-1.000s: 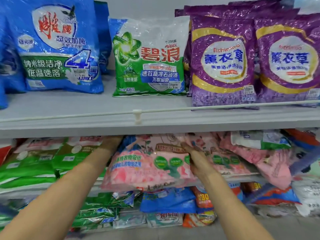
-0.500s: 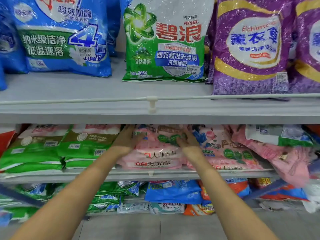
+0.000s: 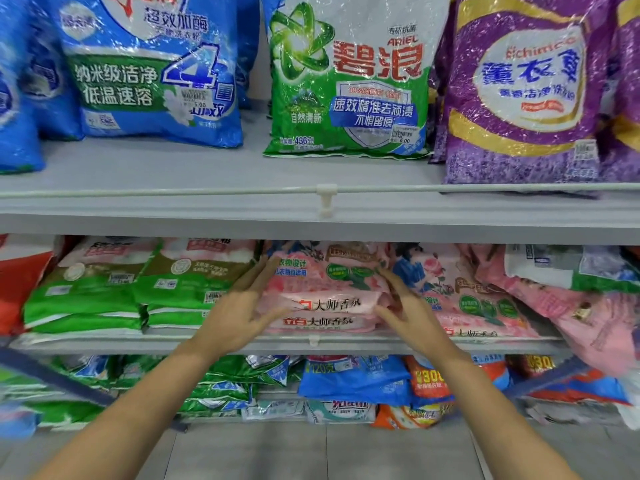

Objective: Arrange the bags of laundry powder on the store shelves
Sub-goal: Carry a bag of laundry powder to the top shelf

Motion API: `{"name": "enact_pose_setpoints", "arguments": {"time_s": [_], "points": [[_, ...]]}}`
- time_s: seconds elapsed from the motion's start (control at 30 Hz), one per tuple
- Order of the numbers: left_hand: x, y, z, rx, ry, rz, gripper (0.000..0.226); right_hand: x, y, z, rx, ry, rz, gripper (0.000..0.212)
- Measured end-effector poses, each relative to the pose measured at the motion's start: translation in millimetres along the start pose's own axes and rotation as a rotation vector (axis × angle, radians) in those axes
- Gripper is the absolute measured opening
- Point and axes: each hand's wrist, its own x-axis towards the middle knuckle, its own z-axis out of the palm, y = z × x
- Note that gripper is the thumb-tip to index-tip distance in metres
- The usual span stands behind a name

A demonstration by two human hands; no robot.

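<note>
Upper shelf (image 3: pixel 207 209), grey, with a thin front rail (image 3: pixel 173 192) held by a white clip (image 3: pixel 325 199): one blue bag (image 3: pixel 149 74) at left, upright; one green-and-white bag (image 3: pixel 346 88) at centre, upright, with a price sticker near its lower right corner; one purple bag (image 3: pixel 519 98) at right, upright, its lower edge against the rail. More blue and purple packs stand behind and beside these, cut off by the frame. Middle shelf (image 3: pixel 346 342): a red bag (image 3: pixel 17 282) at the far left; green bags (image 3: pixel 138 292) lying flat in two stacks side by side; the pink bags (image 3: pixel 325 299) stacked flat at centre, front edges at the shelf lip; a second pink stack (image 3: pixel 478 299) just beside them to the right; slumped pink bags (image 3: pixel 595 320) at the far right, tilted and hanging over the lip, with a white-and-green bag (image 3: pixel 568 268) lying on top. Left hand (image 3: pixel 242 313): open, fingers spread, at the left edge of the centre pink bags, gripping nothing. Right hand (image 3: pixel 408 313): open, fingers spread, at the right edge of the same stack, gripping nothing. Motion blur hides whether either hand touches the plastic. Bottom shelf: crumpled green packs (image 3: pixel 225 382), a blue pack (image 3: pixel 353 379) and orange packs (image 3: pixel 429 379), loosely heaped. Grey floor (image 3: pixel 311 452) below.
</note>
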Motion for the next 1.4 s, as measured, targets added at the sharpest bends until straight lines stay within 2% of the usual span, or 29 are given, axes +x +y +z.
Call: {"name": "enact_pose_setpoints", "arguments": {"time_s": [0.07,0.1,0.2,0.27,0.37,0.43,0.53,0.57,0.63,0.7,0.8,0.9,0.93,1.0,1.03,1.1,1.17,1.23,1.4], "points": [[2.7,-3.2,2.5,-0.035,0.107,-0.028,0.064,4.9,-2.1,1.3,-0.061,0.046,0.002,0.055],[4.7,-2.3,4.3,-0.018,0.156,-0.061,0.065,7.2,-5.4,1.4,-0.069,0.072,0.011,0.051],[8.5,-1.2,13.6,0.195,0.286,-0.111,0.070,10.3,-11.0,5.3,-0.180,0.209,0.015,0.043],[8.1,-0.7,17.9,0.275,0.384,-0.152,0.060,11.2,-13.6,8.4,-0.194,0.300,0.086,0.037],[6.9,-1.5,16.8,0.377,0.394,-0.156,0.053,11.7,-14.6,7.2,-0.261,0.248,0.152,0.019],[5.8,-3.4,9.7,0.471,0.307,-0.122,0.072,12.3,-11.6,-5.1,-0.416,0.229,0.076,0.013],[3.9,-8.9,2.0,0.584,0.203,-0.100,0.101,9.2,-9.2,-25.2,-0.697,0.290,-0.062,0.019],[2.8,-8.2,2.4,0.595,0.204,-0.096,0.099,5.4,-7.7,-27.1,-0.770,0.299,-0.096,0.024],[0.5,-8.7,7.6,0.598,0.245,-0.056,0.080,-3.3,-2.9,-22.8,-0.847,0.294,-0.131,0.032],[-1.0,-9.5,10.9,0.604,0.250,-0.035,0.072,-12.3,4.1,-12.6,-0.864,0.293,-0.099,0.035],[-2.0,-8.7,6.7,0.649,0.186,-0.046,0.081,-17.4,8.6,-5.7,-0.881,0.271,0.015,0.037],[-3.0,-3.9,0.1,0.650,0.113,-0.023,0.105,-19.2,7.5,-8.5,-0.886,0.181,0.100,0.043],[-2.9,-1.4,-1.2,0.651,0.084,-0.007,0.116,-17.6,5.4,-9.9,-0.895,0.173,0.099,0.039],[-0.1,3.8,-0.9,0.667,0.073,0.059,0.130,-11.8,-0.7,-7.8,-0.861,0.208,0.086,0.032],[2.9,7.0,-0.4,0.650,0.085,0.094,0.132,-8.3,-3.7,-2.7,-0.795,0.235,0.081,0.039],[8.4,13.0,2.3,0.548,0.070,0.127,0.131,-3.8,-10.1,12.2,-0.642,0.253,0.041,0.058],[9.9,14.5,8.7,0.419,-0.010,0.087,0.125,-5.0,-14.5,30.9,-0.622,0.197,0.039,0.068],[8.6,12.2,13.0,0.323,-0.057,0.035,0.117,-9.8,-13.7,46.1,-0.650,0.149,0.064,0.068],[3.8,9.6,7.6,0.300,-0.055,0.048,0.102,-15.6,-19.5,38.7,-0.665,0.115,0.105,0.070]]}}
